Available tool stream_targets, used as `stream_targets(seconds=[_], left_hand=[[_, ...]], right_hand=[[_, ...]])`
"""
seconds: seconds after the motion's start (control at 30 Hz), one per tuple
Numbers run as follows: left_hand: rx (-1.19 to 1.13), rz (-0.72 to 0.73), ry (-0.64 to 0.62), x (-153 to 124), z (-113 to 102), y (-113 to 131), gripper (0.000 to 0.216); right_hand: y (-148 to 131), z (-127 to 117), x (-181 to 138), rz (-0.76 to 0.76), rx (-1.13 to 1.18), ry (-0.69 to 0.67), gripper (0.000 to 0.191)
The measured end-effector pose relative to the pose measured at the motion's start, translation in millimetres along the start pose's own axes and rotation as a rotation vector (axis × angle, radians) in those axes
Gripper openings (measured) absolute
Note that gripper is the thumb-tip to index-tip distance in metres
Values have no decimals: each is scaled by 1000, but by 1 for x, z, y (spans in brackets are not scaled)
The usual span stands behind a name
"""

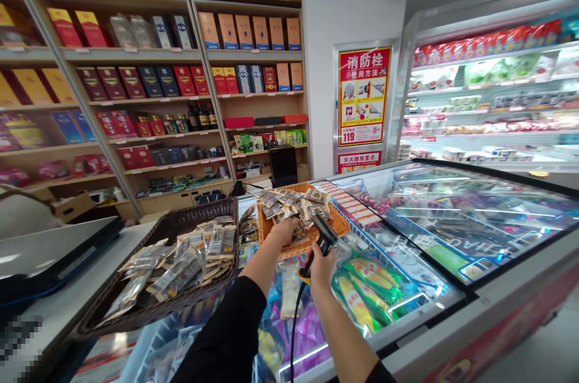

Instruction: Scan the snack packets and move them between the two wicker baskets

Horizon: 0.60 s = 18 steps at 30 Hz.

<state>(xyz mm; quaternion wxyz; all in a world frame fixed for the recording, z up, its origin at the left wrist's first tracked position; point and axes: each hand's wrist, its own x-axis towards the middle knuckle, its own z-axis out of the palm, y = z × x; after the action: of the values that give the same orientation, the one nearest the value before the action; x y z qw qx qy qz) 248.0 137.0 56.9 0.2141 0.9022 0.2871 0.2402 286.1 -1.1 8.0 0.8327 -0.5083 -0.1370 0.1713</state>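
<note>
My right hand [322,263] is wrapped around the handle of a black and yellow barcode scanner [324,232], whose cord hangs down below it. My left hand [284,231] reaches over the near rim of an orange wicker basket [337,225], its fingers closed at a small packet [297,227]; the fingertips are partly hidden. Several clear packets with dark labels [312,207] lie heaped in this basket, which stands on the glass top of a chest freezer [447,304]. To the left, a dark brown wicker basket [158,227] holds longer packets [181,268].
Bagged frozen goods [366,286] show beneath the freezer's glass. At the left is a counter [58,304] with a flat dark device [58,256]. Shelves of boxes [158,81] line the back wall, near a black screen [283,167]. A lit refrigerated display [493,93] stands at right.
</note>
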Motion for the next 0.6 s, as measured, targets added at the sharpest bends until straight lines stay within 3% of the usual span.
stream_targets(seconds=[0.1,0.2,0.27,0.33,0.47,0.6], left_hand=[[113,62,-64,-6,-7,-8,44],[190,60,-87,-10,-9,-2,22],[145,41,-7,-11,-14,6,7],[61,8,110,-14,-27,12,17],[-46,-13,236,-34,-72,7,25],[-58,-80,315,-80,-110,-20,28]], right_hand=[[-3,5,-3,37,44,-11,23],[-8,6,-5,64,61,-17,22],[-11,5,-7,64,64,-14,22],[-13,3,-11,35,37,-37,22],[-15,0,-25,-104,-172,-238,20],[-12,1,-44,-249,-366,-501,20]])
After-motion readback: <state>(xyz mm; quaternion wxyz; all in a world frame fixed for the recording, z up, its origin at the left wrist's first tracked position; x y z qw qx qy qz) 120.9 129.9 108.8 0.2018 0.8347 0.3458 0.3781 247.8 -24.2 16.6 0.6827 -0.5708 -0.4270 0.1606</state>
